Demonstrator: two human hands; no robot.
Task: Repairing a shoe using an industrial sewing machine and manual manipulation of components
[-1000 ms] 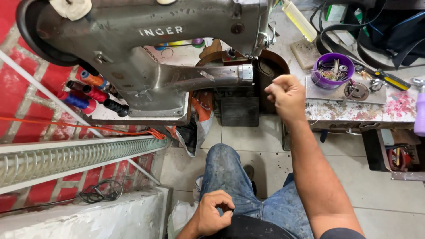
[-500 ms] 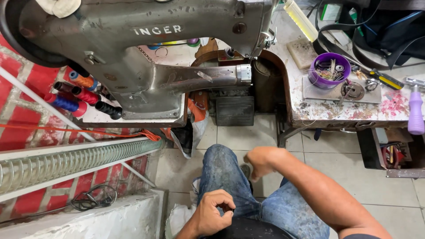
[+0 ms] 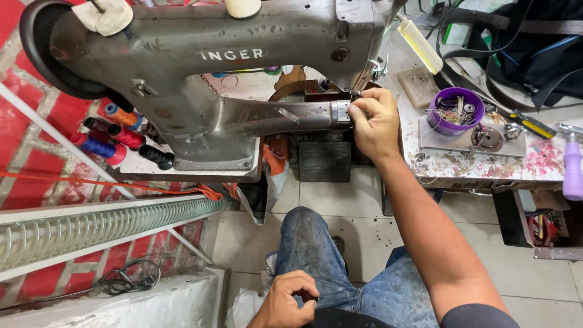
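While the scene is viewed from above, a heavy grey sewing machine point(image 3: 243, 67) is seen filling the upper left of the view. Its long axis runs from left to right: a dark hand wheel point(image 3: 36, 54) sits at the left end, and the needle head is at the right end. Below the upper body, a narrow cylinder arm point(image 3: 285, 115) points to the right, parallel with the body, and ends in a shiny metal tip. The metal is dull, worn and scuffed, with pale raised letters on the front. The machine is mounted on a pale base beside a red brick-patterned wall.

The right hand point(image 3: 373, 124) is held at the tip of the cylinder arm, just under the needle head. Its fingers are curled together and pinched at the tip, but what is pinched is too small to be told. The left hand point(image 3: 288, 297) is rested on the lap, over blue jeans point(image 3: 322, 255), with its fingers loosely curled inward; nothing can be made out in it.

Spools of thread point(image 3: 118, 136) in red, blue, orange and black are laid at the left of the base. To the right, a stained worktable point(image 3: 473, 164) is seen, bearing a purple bowl point(image 3: 455, 109) of small metal parts, a yellow-handled screwdriver point(image 3: 528, 124) and a purple-handled tool point(image 3: 572, 164).
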